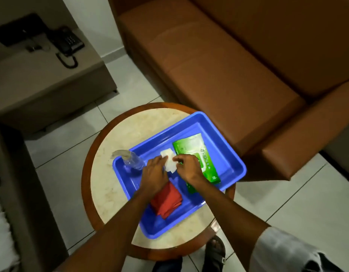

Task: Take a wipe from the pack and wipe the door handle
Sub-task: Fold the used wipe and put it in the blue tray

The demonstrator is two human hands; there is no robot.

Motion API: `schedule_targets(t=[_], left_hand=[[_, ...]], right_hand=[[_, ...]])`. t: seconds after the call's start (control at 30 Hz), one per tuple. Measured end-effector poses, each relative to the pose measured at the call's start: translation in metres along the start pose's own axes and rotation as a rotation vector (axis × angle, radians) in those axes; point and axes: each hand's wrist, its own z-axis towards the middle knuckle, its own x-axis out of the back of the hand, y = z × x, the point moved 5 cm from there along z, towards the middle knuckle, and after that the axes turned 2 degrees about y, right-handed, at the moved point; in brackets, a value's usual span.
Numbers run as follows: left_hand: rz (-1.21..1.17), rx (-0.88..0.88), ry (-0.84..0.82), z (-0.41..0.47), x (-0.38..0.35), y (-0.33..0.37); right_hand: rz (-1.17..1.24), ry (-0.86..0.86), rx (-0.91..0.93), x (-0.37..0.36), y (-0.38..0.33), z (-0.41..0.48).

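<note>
Wipe (169,160), white and partly unfolded, is pinched between both hands above the middle of a blue tray (224,134). Left hand (155,173) grips its left edge with fingers curled over it; right hand (186,165) pinches the right edge between thumb and fingertips. Much of the wipe's lower part is covered by the fingers, so its full shape cannot be made out. Just right of the hands lies the green pack (197,154), flat in the tray, its near end hidden under the right wrist; its print is too small to read. A folded red cloth (167,203) lies in the tray's near half, partly under the left forearm. A clear bottle (130,160) lies on its side at the tray's left corner, its neck reaching over the rim. The tray sits on a round table (110,173) with a pale stone top and a wooden rim. Beyond it stands a brown sofa (228,65), cut off by the frame's top and right. At upper left, a black phone (68,41) rests on a beige cabinet (42,81). White floor tiles (297,193) surround the table, and a sandalled foot (215,250) shows below it.
</note>
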Motion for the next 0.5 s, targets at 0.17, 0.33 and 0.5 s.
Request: schedule_targets(t=[0.17, 0.33, 0.5], left_hand=[[0.12, -0.049, -0.062, 0.032, -0.019, -0.032], [0.375, -0.084, -0.09, 0.035, -0.038, -0.045], [0.405, -0.14, -0.067, 0.029, -0.046, -0.021]], right_hand=[[-0.16, -0.022, 0.028, -0.034, 0.008, 0.038], [-0.513, 0.06, 0.107, -0.034, 0.015, 0.03], [-0.656, 0.053, 0.012, -0.036, 0.05, -0.009]])
